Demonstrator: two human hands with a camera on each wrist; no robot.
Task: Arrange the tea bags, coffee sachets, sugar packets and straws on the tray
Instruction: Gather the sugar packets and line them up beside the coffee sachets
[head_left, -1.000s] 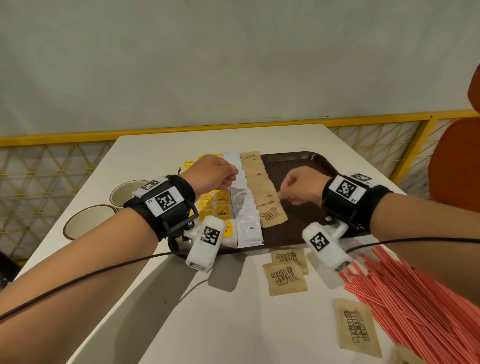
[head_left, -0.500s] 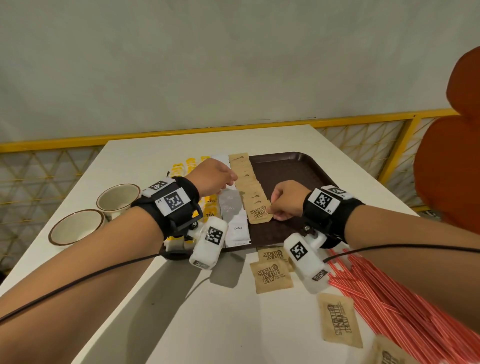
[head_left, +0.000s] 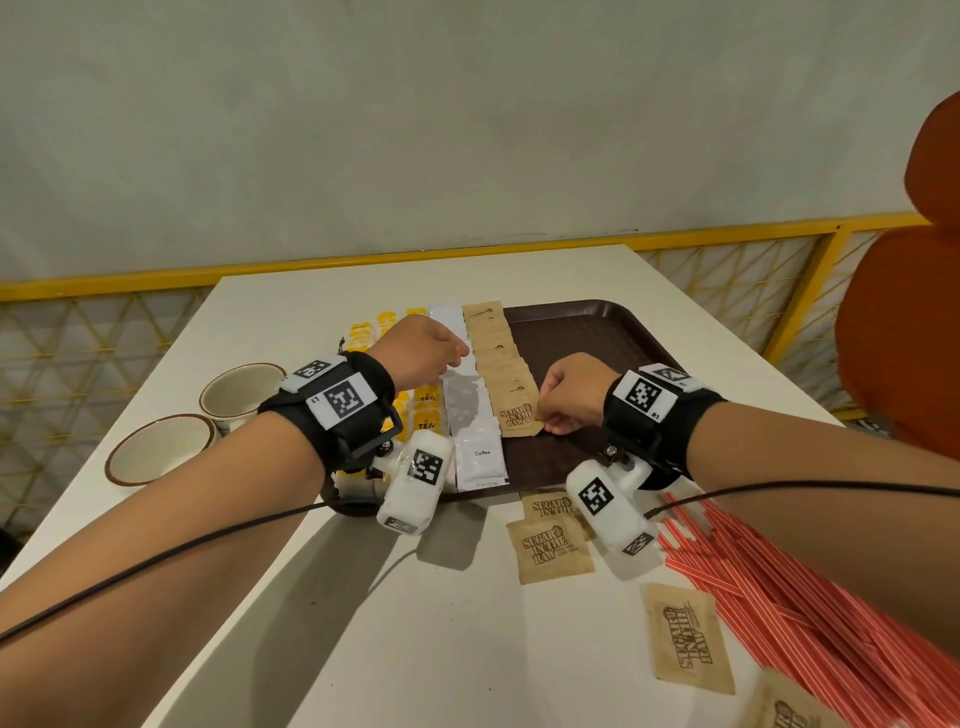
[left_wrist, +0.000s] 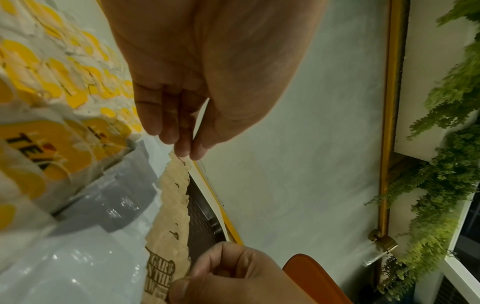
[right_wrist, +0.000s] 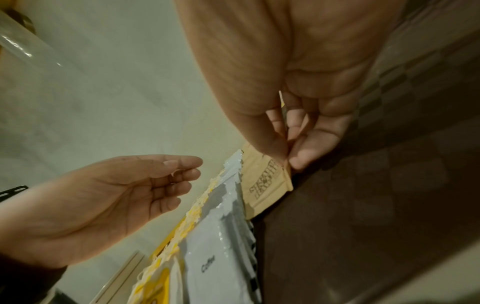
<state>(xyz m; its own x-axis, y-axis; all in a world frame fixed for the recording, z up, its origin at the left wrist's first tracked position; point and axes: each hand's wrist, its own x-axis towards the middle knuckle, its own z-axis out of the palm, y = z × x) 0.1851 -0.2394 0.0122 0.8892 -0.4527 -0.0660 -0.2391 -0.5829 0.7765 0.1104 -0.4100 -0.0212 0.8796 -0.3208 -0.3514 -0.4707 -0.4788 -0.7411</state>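
Observation:
On the brown tray (head_left: 587, 332) lie three lengthwise rows: yellow tea bags (head_left: 426, 421), white and grey coffee sachets (head_left: 478, 452) and brown sugar packets (head_left: 496, 348). My right hand (head_left: 545, 423) pinches the right corner of the nearest sugar packet (head_left: 517, 415) in that row; the right wrist view shows thumb and forefinger of this hand (right_wrist: 287, 162) closed on the packet (right_wrist: 265, 185). My left hand (head_left: 457, 353) hovers over the coffee row with loosely curled fingers (right_wrist: 182, 176) that hold nothing. Loose sugar packets (head_left: 550, 551) and red-striped straws (head_left: 805, 597) lie on the table.
Two empty cups (head_left: 161, 447) stand to the left of the tray. The right half of the tray is bare. An orange chair (head_left: 904, 338) stands at the right. A yellow railing (head_left: 363, 260) runs behind the white table's far edge.
My right hand has come down and toward me to the near end of the sugar row and taken the front packet's corner. The left hand has stayed over the coffee row.

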